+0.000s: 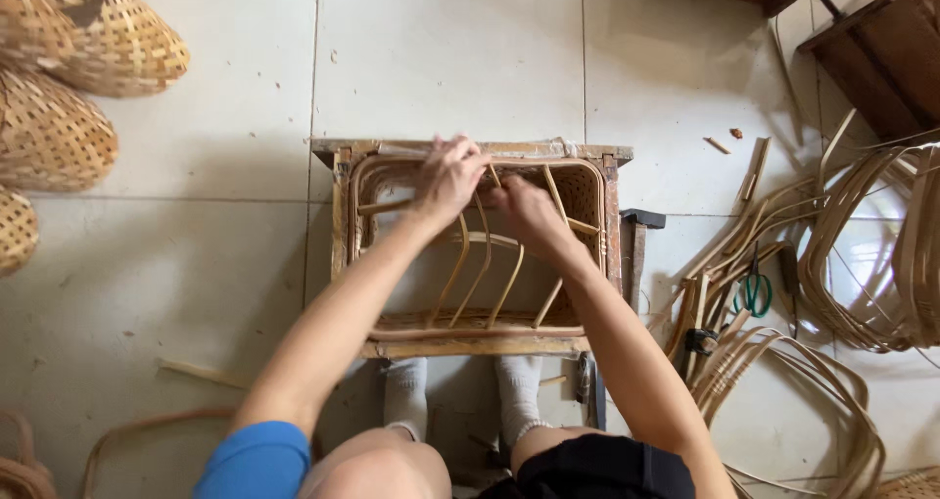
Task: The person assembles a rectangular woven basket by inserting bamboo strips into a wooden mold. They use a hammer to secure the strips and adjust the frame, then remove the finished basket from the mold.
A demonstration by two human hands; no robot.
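A rectangular wooden frame stands on the tiled floor between my knees, with a half-woven bamboo basket set inside it. Several curved bamboo ribs arch from its near edge toward the far rim. My left hand pinches a thin bamboo strip at the far rim of the basket. My right hand is just beside it, fingers closed on the same strip or a rib end; which one is hidden by the fingers.
Finished woven baskets lie at the left. Bent bamboo strips and hoops pile up at the right, with green-handled scissors among them. Dark wooden furniture stands at the top right. My socked feet rest under the frame.
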